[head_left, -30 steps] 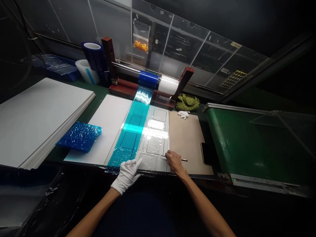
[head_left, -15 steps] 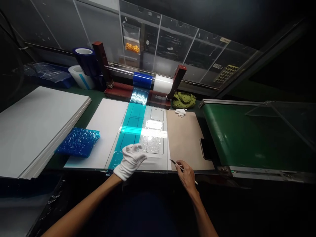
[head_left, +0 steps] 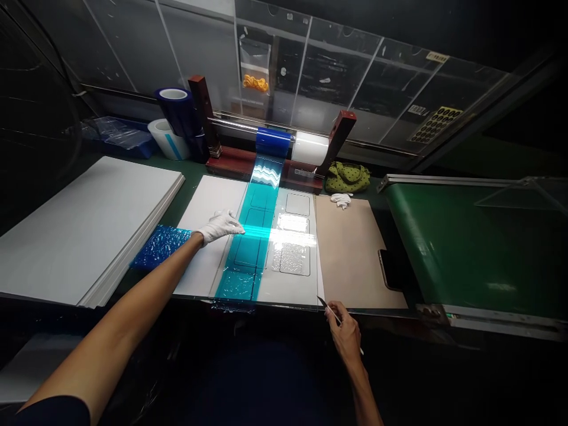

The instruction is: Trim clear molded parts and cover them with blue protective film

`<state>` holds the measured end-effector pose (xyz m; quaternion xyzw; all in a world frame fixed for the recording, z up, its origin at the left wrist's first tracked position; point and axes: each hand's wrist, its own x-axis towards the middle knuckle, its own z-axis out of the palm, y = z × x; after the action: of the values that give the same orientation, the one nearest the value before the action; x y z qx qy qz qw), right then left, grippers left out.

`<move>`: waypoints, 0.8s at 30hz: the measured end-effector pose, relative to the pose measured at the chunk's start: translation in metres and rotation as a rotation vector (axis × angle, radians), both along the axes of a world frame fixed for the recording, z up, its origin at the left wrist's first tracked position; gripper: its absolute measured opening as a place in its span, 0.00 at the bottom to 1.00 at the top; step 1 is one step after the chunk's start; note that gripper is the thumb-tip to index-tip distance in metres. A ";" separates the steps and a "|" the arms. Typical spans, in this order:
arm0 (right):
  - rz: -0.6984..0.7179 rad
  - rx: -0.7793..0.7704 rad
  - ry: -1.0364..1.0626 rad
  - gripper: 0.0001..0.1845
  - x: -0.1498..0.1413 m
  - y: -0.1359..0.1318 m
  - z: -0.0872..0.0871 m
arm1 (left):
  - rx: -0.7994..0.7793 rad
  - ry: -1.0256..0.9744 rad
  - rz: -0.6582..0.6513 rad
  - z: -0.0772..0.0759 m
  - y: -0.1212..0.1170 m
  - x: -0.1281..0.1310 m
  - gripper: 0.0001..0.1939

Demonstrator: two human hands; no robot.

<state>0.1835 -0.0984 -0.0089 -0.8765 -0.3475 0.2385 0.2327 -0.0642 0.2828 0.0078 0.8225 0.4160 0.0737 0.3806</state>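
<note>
Crumpled blue film (head_left: 160, 245) sits by my wrist; my gloved left hand (head_left: 220, 227) lies open above the white board (head_left: 208, 198), fingertips at the edge of the teal film (head_left: 248, 248) on the panel (head_left: 288, 290); my bare right hand (head_left: 345, 337) pinches a craft knife (head_left: 332, 313) just below the panel's front edge, near the kraft paper (head_left: 355, 254).

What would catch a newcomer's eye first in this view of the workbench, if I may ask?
The bright teal film stands out most, running from the blue roll at the back down through the centre. The white-gloved left hand reaches its edge, while the bare right hand, at the front, holds a slim knife by the corner of the brown paper sheet.
</note>
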 end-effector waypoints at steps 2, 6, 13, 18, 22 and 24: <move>-0.006 -0.006 -0.009 0.16 -0.002 0.000 0.001 | -0.027 0.030 -0.005 -0.009 0.003 0.003 0.24; -0.025 -0.015 -0.021 0.16 -0.003 0.002 0.004 | -0.055 0.078 -0.004 -0.019 0.002 0.008 0.26; -0.009 0.036 -0.075 0.16 0.006 0.008 0.010 | -0.061 0.093 0.079 -0.026 0.001 0.004 0.30; 0.120 0.102 -0.266 0.15 0.026 0.041 0.016 | 0.048 0.044 0.275 -0.008 -0.022 0.012 0.30; 0.305 0.045 -0.398 0.14 0.036 0.103 0.014 | 0.036 -0.057 0.253 -0.011 -0.072 0.046 0.19; 0.437 -0.001 -0.447 0.14 0.037 0.140 0.009 | -0.042 -0.108 0.247 -0.021 -0.092 0.065 0.20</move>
<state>0.2201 0.0419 0.0005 -0.8120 -0.5699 0.0844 0.0936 0.0013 0.1907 -0.0132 0.7517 0.4944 0.1555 0.4078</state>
